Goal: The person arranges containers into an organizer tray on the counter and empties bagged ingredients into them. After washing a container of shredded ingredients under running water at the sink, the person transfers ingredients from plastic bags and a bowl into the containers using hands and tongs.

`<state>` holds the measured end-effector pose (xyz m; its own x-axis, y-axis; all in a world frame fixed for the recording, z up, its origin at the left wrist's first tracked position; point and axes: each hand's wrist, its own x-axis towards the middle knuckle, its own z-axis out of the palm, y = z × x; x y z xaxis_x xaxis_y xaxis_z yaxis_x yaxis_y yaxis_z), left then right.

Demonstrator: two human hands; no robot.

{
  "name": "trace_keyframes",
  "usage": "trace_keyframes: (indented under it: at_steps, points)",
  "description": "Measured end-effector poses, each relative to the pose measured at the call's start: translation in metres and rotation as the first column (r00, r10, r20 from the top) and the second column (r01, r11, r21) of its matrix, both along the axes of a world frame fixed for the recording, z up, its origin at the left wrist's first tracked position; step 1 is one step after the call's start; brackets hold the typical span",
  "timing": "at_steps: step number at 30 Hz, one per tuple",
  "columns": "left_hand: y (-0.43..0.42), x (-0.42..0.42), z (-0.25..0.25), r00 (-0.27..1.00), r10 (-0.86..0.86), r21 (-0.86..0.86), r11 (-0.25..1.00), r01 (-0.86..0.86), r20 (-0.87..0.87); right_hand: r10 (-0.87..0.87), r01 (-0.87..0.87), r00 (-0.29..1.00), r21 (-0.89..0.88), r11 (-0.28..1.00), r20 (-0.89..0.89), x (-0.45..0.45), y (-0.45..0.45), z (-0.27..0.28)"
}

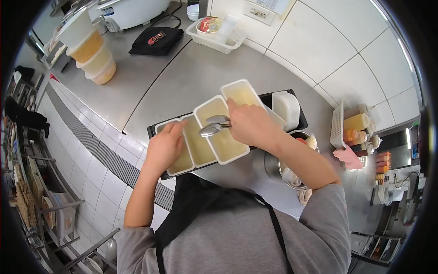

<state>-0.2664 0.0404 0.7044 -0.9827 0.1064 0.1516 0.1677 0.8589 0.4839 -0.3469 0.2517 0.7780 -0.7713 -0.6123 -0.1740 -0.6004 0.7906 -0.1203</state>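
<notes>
Several white rectangular containers with pale yellowish insides stand in and over a long black tray [184, 174]. My left hand [165, 145] is closed on the rim of the leftmost container [181, 163], beside a second container [200, 145]. A third container [230, 148] sits higher and at an angle. My right hand [251, 125] grips metal spoons [213, 126], whose bowls hang over the third container. Its fingers also touch a raised, tilted container [242, 91], partly hidden by the hand. At the tray's right end is a smaller white container [286, 109].
Right of the tray, a metal bowl [292, 177] holds food, partly under my right forearm. Stacked tubs [93, 57], a black pouch [156, 41] and a white basket [214, 43] stand farther back. A bottle basket [337, 125] and pink cloth [347, 158] are at right.
</notes>
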Motion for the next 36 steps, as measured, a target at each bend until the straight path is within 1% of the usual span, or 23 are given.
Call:
trace_keyframes:
  at_steps: [1, 4, 7, 10, 12, 14, 16, 17, 19, 20, 21, 23, 24, 25, 27, 28, 30, 31, 32, 33, 34, 35, 36]
  points:
    - [0.001, 0.000, 0.007, 0.998, 0.009, 0.049, 0.999, -0.006, -0.056, -0.037, 0.039, 0.998, -0.022, 0.999, 0.058, 0.000, -0.002, 0.001]
    - [-0.001, -0.003, 0.010, 0.981, 0.011, 0.088, 0.996, 0.006, -0.194, -0.044, 0.046, 0.998, -0.048, 0.998, 0.055, -0.007, 0.012, -0.015]
    - [0.007, -0.003, 0.019, 0.990, 0.053, 0.192, 0.981, -0.028, -0.127, -0.157, 0.162, 0.982, -0.034, 0.986, 0.108, -0.005, 0.025, -0.026]
    - [0.011, -0.004, 0.017, 0.972, 0.003, 0.178, 0.983, 0.040, -0.235, -0.089, 0.098, 0.992, -0.106, 0.990, 0.086, -0.014, 0.044, 0.000]
    - [0.010, -0.007, 0.012, 0.960, -0.016, 0.184, 0.980, 0.070, -0.278, -0.315, 0.320, 0.947, -0.216, 0.922, 0.061, -0.041, 0.068, 0.028]
    - [0.012, -0.009, 0.015, 0.960, -0.034, 0.189, 0.978, 0.089, -0.278, -0.414, 0.390, 0.903, -0.184, 0.902, -0.112, -0.087, 0.111, 0.013]
    - [0.018, -0.012, 0.024, 0.970, -0.037, 0.206, 0.975, 0.088, -0.239, -0.463, 0.463, 0.886, 0.024, 0.886, -0.011, -0.111, 0.147, -0.016]
    - [0.024, -0.017, 0.025, 0.963, -0.093, 0.204, 0.968, 0.148, -0.254, -0.490, 0.482, 0.871, 0.131, 0.866, 0.034, -0.117, 0.158, -0.025]
    - [0.039, -0.029, 0.028, 0.940, -0.195, 0.198, 0.946, 0.256, -0.280, -0.442, 0.452, 0.892, 0.142, 0.881, -0.092, -0.104, 0.156, -0.038]
    - [0.052, -0.036, 0.030, 0.945, -0.261, 0.211, 0.930, 0.301, -0.197, -0.414, 0.435, 0.898, 0.152, 0.888, -0.149, -0.098, 0.152, -0.043]
    - [0.069, -0.043, 0.033, 0.939, -0.327, 0.227, 0.911, 0.344, -0.109, -0.459, 0.464, 0.886, 0.164, 0.871, -0.066, -0.096, 0.149, -0.037]
    - [0.110, -0.060, 0.026, 0.876, -0.462, 0.201, 0.853, 0.482, -0.143, -0.484, 0.488, 0.873, 0.075, 0.870, -0.067, -0.095, 0.153, -0.016]
    - [0.132, -0.065, 0.030, 0.867, -0.488, 0.168, 0.850, 0.499, -0.105, -0.497, 0.500, 0.865, 0.029, 0.866, -0.069, -0.096, 0.156, -0.004]
    - [0.153, -0.069, 0.033, 0.856, -0.513, 0.135, 0.846, 0.516, -0.064, -0.493, 0.492, 0.862, -0.044, 0.870, -0.121, -0.097, 0.161, 0.008]
    - [0.190, -0.087, 0.021, 0.822, -0.552, 0.005, 0.831, 0.557, 0.139, -0.496, 0.462, 0.839, -0.186, 0.867, -0.224, -0.095, 0.176, 0.028]
    - [0.201, -0.096, 0.020, 0.798, -0.555, -0.060, 0.811, 0.582, 0.237, -0.526, 0.470, 0.834, -0.283, 0.836, -0.166, -0.088, 0.179, 0.037]
    - [0.204, -0.111, 0.020, 0.808, -0.582, 0.074, 0.813, 0.577, 0.092, -0.565, 0.480, 0.824, -0.469, 0.741, -0.050, -0.070, 0.184, 0.048]
    - [0.200, -0.117, 0.025, 0.810, -0.586, 0.141, 0.804, 0.577, 0.022, -0.585, 0.459, 0.807, -0.541, 0.704, -0.076, -0.068, 0.193, 0.041]
    - [0.192, -0.122, 0.031, 0.866, -0.491, 0.355, 0.829, 0.432, 0.092, -0.625, 0.469, 0.778, -0.604, 0.645, -0.064, -0.066, 0.201, 0.034]
    - [0.178, -0.122, 0.050, 0.897, -0.398, 0.540, 0.806, 0.242, 0.191, -0.660, 0.475, 0.750, -0.659, 0.584, -0.045, -0.063, 0.208, 0.027]
    - [0.162, -0.125, 0.072, 0.867, -0.442, 0.634, 0.745, 0.210, 0.232, -0.690, 0.477, 0.723, -0.708, 0.521, -0.020, -0.060, 0.212, 0.020]
    - [0.146, -0.128, 0.090, 0.832, -0.485, 0.715, 0.679, 0.165, 0.270, -0.691, 0.528, 0.723, -0.652, 0.544, 0.009, -0.056, 0.211, 0.015]
    - [0.133, -0.128, 0.100, 0.833, -0.487, 0.729, 0.665, 0.159, 0.262, -0.690, 0.573, 0.723, -0.592, 0.567, 0.039, -0.051, 0.207, 0.012]
